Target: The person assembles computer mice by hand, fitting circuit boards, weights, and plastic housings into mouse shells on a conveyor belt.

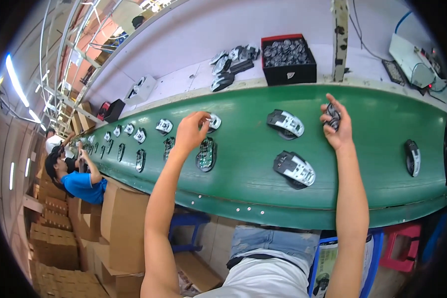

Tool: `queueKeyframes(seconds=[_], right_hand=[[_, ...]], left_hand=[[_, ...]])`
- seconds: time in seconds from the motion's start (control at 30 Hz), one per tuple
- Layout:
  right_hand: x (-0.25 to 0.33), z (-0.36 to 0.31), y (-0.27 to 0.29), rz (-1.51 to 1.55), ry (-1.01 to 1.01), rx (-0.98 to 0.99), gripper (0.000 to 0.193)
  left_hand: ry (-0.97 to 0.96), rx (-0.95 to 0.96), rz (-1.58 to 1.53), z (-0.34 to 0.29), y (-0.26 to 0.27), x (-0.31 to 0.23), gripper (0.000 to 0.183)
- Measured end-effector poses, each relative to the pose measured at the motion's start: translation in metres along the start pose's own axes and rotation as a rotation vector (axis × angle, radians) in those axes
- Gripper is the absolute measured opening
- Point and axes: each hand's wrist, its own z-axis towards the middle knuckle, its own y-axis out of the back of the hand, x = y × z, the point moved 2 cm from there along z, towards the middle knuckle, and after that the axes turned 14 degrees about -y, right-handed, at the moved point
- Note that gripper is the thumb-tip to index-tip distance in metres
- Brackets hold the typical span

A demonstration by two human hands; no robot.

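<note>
My left hand (191, 130) reaches over the green conveyor belt, fingers bent and closed at the near side of a white-and-black computer mouse part (214, 122). Just below it lies a mouse base with a green circuit board (206, 155). My right hand (338, 126) is raised over the belt, palm up, fingers curled around several small dark round parts (333, 117). Between my hands, two half-assembled mice rest on the belt, an upper mouse (286, 123) and a lower mouse (294, 169). Another mouse (412, 158) stands far right.
A black box with red edge (289, 74) full of dark round parts stands on the shelf behind the belt, beside a pile of mouse shells (228, 69). More mouse pieces line the belt leftward. A person in a blue shirt (84, 186) works there, near cardboard boxes (124, 223).
</note>
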Motion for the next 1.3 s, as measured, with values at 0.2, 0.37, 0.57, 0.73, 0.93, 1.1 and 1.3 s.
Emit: queueKeyframes(seconds=[0.2, 0.37, 0.57, 0.73, 0.93, 1.1, 1.3], right_hand=[[0.009, -0.009, -0.001, 0.019, -0.009, 0.027, 0.045], [-0.016, -0.005, -0.032, -0.133, -0.112, 0.072, 0.042], [-0.051, -0.011, -0.056, -0.306, -0.213, 0.004, 0.036], [-0.049, -0.011, -0.049, -0.255, -0.25, -0.019, 0.03], [-0.049, -0.006, -0.041, -0.095, -0.295, 0.043, 0.035], [-0.046, -0.001, -0.036, 0.056, -0.242, 0.031, 0.034], [-0.049, 0.001, -0.038, -0.036, -0.149, -0.045, 0.031]], left_hand=[[-0.125, 0.235, 0.096, 0.032, 0.0, -0.005, 0.024], [-0.278, 0.025, -0.215, 0.059, -0.022, -0.077, 0.031], [-0.44, -0.08, -0.332, 0.093, -0.065, -0.177, 0.031], [-0.403, 0.111, -0.549, 0.106, -0.094, -0.167, 0.025], [-0.189, 0.405, -0.546, 0.126, -0.106, -0.158, 0.03], [-0.28, -0.016, -0.476, 0.121, -0.106, -0.168, 0.026], [-0.511, 0.068, -0.478, 0.102, -0.092, -0.185, 0.026]])
